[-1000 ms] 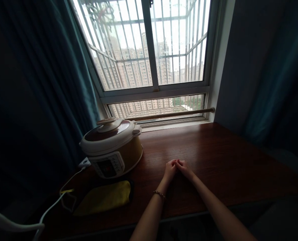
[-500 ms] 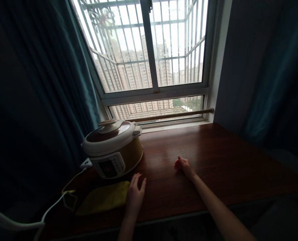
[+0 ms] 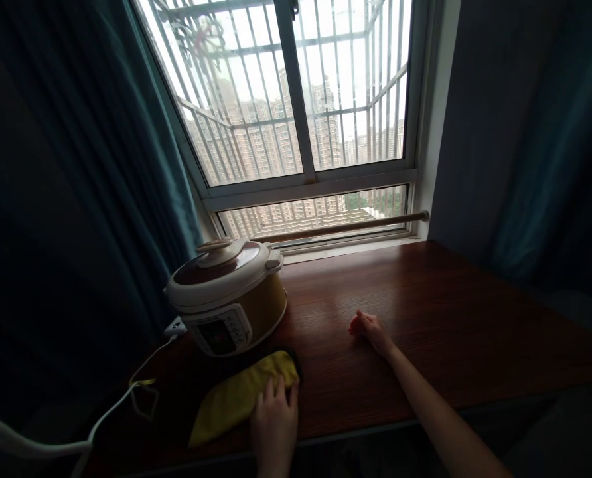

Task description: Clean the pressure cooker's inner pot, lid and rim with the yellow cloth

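Your left hand [image 3: 275, 423] is palm down with its fingers on the yellow cloth [image 3: 229, 400] (perhaps a pouch; the light is too dim to tell), thumb beside the index finger near the cloth's dark end. The fingers are slightly apart; whether they pinch the fabric or just press on it, you cannot tell from here. The cloth lies on the tabletop [image 3: 370, 275] ahead of that hand and to its left, slanting away from the fingertips.

Your right hand [image 3: 370, 330] rests well apart, farther forward and to the right, its fingers curled in; nothing shows in it, though its underside is hidden.

Beyond the left hand, just past the cloth, stands the cooker [image 3: 223, 292], lid on. Farther left runs a white cord [image 3: 111, 406].

The step in hand looks like handling the cloth with the left hand alone. Any lift from there would call for thumb and fingers closing firmly on the fabric.
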`<state>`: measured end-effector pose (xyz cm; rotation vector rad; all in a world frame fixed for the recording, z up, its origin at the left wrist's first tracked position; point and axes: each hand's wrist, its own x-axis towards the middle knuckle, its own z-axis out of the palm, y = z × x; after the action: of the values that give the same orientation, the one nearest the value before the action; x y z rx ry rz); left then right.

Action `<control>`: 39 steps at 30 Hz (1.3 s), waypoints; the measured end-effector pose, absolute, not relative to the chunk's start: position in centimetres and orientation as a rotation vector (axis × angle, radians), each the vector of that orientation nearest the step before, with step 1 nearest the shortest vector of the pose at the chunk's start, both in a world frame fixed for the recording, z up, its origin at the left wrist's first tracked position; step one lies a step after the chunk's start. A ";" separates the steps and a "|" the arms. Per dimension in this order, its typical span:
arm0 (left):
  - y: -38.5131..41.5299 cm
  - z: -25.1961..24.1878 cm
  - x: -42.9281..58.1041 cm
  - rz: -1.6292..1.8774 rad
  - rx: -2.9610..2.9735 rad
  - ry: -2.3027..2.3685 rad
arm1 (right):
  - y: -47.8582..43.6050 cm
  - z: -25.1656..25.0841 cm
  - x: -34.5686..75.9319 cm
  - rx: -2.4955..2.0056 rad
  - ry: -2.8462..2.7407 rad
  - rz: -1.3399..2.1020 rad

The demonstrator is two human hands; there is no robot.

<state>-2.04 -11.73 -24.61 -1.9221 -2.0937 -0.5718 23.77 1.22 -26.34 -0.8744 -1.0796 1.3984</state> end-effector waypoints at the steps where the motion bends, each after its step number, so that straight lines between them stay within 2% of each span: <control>1: -11.7 -24.7 -0.6 -0.541 -1.942 -2.084 | 1.2 -26.3 23.8 -0.874 -1.081 1.398; 5: -12.7 -25.7 6.2 -0.560 -2.129 -2.041 | 1.1 -26.1 23.8 -0.887 -1.081 1.383; 9: -14.4 -24.9 10.8 -0.747 -2.634 -1.865 | 0.9 -25.8 23.8 -0.915 -1.072 1.344; 12: -14.4 -23.7 10.6 -0.880 -2.877 -1.763 | 0.8 -25.6 23.8 -0.928 -1.074 1.323; 15: -12.8 -23.5 7.8 -0.956 -2.751 -1.786 | 0.7 -25.4 23.8 -0.946 -1.087 1.311; 20: -9.7 -25.4 2.9 -0.697 -2.384 -1.901 | 0.7 -25.2 23.7 -0.999 -1.165 1.269; 25: -9.4 -26.6 2.5 -0.399 -2.282 -1.897 | 0.7 -24.8 24.1 -1.115 -1.320 1.119; 32: -9.6 -26.6 2.5 -0.348 -2.266 -1.831 | -3.6 -23.9 23.4 -1.278 -1.558 0.716; 39: -9.6 -26.2 2.6 -0.335 -2.320 -1.868 | -8.7 -25.3 21.6 -1.485 -2.090 0.398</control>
<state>2.58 -9.61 -26.22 -2.3205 -1.8683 -0.3353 21.60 -8.74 -25.30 -1.4852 -2.0898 0.3975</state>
